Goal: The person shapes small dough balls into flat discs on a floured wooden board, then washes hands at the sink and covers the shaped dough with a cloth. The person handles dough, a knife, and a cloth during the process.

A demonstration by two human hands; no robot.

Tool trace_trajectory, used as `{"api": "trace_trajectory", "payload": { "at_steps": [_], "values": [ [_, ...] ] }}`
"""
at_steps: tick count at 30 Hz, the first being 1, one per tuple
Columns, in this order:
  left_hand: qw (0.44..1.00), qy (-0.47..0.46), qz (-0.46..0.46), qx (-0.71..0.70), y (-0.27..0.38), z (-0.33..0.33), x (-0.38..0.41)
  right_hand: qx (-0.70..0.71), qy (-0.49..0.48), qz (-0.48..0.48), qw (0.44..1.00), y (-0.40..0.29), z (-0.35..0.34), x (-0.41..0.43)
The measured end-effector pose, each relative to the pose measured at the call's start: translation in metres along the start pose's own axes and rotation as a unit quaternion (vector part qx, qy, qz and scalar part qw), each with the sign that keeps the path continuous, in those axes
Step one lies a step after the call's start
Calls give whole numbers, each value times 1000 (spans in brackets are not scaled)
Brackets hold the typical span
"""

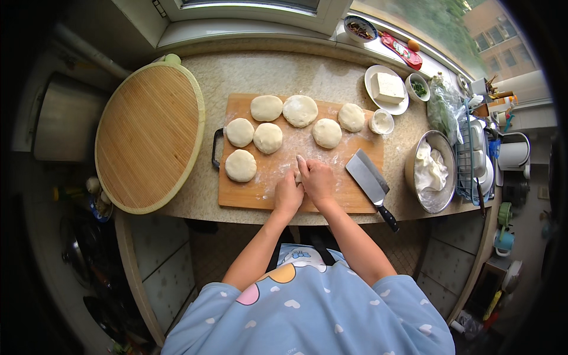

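My left hand (289,193) and my right hand (317,181) meet over the near middle of a floured wooden cutting board (284,199). Between them they grip a small piece of dough (298,178), mostly hidden by the fingers. Several flattened rounds of dough lie on the board, among them one at the near left (241,166), a large floured one at the back (300,111) and one right of centre (327,133). A small tub of flour (381,122) stands at the board's back right corner. To the right of my hands rests a cleaver (368,176), its black handle past the board's near edge.
A round slatted lid or tray (148,137) is at left. At right are a metal bowl (410,171) with a white, crumpled thing inside, a blue dish rack (464,155), a plate (399,108) holding tofu, and a bowl of chopped greens (417,87). A bowl (360,29) stands on the windowsill.
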State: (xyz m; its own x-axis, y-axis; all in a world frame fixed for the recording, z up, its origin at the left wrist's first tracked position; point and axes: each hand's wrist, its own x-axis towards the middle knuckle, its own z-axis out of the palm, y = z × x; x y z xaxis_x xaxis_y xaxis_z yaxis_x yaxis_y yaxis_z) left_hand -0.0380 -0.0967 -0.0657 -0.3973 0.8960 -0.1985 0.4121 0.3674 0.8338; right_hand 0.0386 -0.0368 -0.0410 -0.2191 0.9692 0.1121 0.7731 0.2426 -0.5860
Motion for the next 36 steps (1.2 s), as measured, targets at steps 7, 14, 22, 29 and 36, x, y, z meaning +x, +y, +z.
{"api": "trace_trajectory", "payload": {
  "at_steps": [7, 14, 22, 29, 36],
  "values": [
    [974, -197, -47, -101, -7, -44, 14, -100, 105, -86, 986, 20, 23, 18],
    [980, -125, 131, 87, 7, -38, 24, 27, 44, -92, 994, 14, 19, 18],
    [991, -98, 90, 30, 10, -29, 10, 34, 111, -33, 993, 32, -9, -15],
    [987, 42, 111, -106, 12, -15, 1, 399, 16, 128, 908, 24, -9, -7],
    [984, -108, -17, 138, 34, -9, -16, 205, -44, 131, 969, 4, -9, 4]
  ]
}}
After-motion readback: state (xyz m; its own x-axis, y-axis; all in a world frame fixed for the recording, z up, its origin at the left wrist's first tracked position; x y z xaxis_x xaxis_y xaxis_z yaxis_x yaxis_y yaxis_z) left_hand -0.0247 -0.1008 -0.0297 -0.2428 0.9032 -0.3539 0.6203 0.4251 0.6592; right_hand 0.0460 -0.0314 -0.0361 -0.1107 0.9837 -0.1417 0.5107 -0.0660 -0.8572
